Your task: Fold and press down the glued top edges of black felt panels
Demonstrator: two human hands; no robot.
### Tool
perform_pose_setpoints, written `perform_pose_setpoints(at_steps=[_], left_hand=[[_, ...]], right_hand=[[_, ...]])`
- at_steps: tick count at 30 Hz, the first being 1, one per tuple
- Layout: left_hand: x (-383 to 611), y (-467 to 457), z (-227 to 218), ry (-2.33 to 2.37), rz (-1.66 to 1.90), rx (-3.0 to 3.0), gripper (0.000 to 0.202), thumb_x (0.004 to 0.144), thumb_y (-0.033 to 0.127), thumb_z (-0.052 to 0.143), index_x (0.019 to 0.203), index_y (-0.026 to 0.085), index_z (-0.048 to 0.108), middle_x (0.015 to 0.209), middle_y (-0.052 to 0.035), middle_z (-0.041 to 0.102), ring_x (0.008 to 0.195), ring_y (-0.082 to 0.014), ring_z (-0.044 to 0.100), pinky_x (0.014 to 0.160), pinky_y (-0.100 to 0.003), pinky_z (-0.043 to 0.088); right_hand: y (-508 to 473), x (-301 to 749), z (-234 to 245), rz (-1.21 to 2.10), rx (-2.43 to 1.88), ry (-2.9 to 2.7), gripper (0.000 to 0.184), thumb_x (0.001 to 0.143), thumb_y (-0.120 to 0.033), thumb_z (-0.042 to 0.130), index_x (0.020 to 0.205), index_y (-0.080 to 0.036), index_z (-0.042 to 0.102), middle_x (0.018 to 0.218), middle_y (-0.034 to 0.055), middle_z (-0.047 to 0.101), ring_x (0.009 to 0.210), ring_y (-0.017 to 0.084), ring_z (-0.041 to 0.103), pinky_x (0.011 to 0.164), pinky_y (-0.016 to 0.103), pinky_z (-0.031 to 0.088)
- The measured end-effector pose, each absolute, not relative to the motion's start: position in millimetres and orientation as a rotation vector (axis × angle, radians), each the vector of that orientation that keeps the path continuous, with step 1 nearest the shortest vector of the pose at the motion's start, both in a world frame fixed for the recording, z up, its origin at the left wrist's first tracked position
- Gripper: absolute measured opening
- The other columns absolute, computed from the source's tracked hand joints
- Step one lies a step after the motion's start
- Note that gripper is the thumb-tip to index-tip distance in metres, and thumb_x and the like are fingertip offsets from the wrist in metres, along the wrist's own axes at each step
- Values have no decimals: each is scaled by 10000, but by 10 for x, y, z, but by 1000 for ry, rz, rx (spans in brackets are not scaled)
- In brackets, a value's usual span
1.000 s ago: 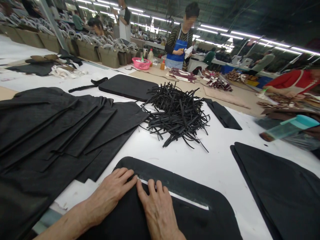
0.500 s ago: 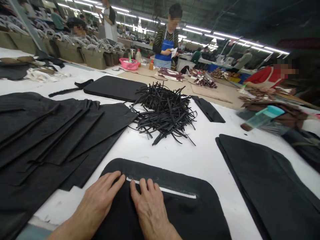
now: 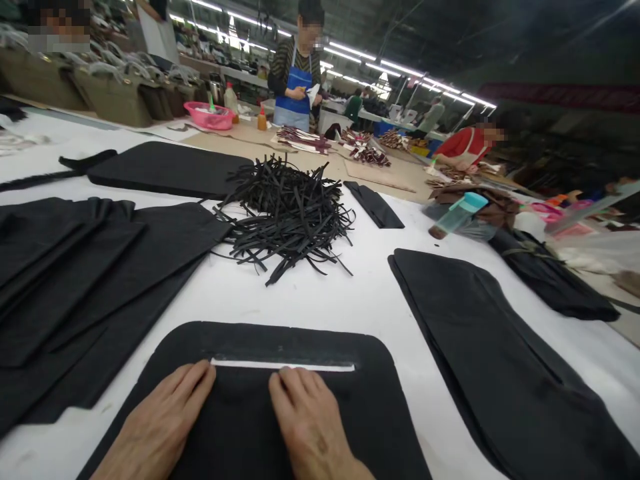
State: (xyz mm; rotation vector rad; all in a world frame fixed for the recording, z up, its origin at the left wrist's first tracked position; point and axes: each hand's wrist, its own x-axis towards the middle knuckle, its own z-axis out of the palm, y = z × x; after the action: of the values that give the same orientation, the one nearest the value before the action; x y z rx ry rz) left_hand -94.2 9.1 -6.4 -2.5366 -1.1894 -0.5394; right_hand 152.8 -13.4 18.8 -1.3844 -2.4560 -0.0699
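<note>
A black rounded fabric panel [image 3: 280,343] lies on the white table right in front of me, with a narrow white slit [image 3: 283,366] cut across it. My left hand [image 3: 160,423] lies flat on the panel, fingers stretched out, its tips at the slit's left end. My right hand [image 3: 307,420] also rests flat on the panel, its fingertips at the lower edge of the slit near the middle. Neither hand holds anything.
A heap of black strips [image 3: 285,213] sits mid-table. Fanned black fabric pieces [image 3: 85,267] lie at the left, a stack of black panels [image 3: 490,333] at the right, and another panel [image 3: 165,170] further back. A teal-capped bottle [image 3: 457,213] lies at the right. People work at far tables.
My hands have spread apart along the slit, the right one sliding right. The view has turned to the right, so everything sits further left in the picture.
</note>
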Motion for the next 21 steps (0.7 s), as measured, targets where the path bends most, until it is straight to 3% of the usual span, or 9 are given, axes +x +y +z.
perform_pose_setpoints(at_steps=[3,7,14,21], left_hand=[[-893,87,123,-1250,-555,-2533,447,755,4,325,1112,154,549,1089,-78,588,974,-177,567,855,-238,472],[-539,55,165,-1130,-633,-2640,470,751,-40,296,1094,151,554,1062,-57,609,991,-158,556,923,-246,444],[-191,75,55,-1063,-225,-2818,544,655,-81,306,1116,70,552,1104,-128,615,986,-221,588,861,-309,514],[-330,70,-16,-1174,-385,-2791,550,670,-99,310,1114,117,552,1097,-87,614,1011,-207,570,873,-275,510]], right_hand=[[-163,1738,225,-113,-1399,-2382,299,792,14,431,1018,-123,571,916,83,580,767,209,514,662,330,471],[-170,1726,144,-105,-1401,-2389,347,774,36,437,1056,-122,565,923,81,583,776,208,519,671,329,473],[-152,1562,14,-35,-1427,-2483,308,791,-23,549,1083,-121,553,964,69,580,858,210,516,769,335,481],[-251,1967,-22,-110,-1438,-2383,355,809,22,446,1118,-120,547,960,70,592,900,207,527,827,305,465]])
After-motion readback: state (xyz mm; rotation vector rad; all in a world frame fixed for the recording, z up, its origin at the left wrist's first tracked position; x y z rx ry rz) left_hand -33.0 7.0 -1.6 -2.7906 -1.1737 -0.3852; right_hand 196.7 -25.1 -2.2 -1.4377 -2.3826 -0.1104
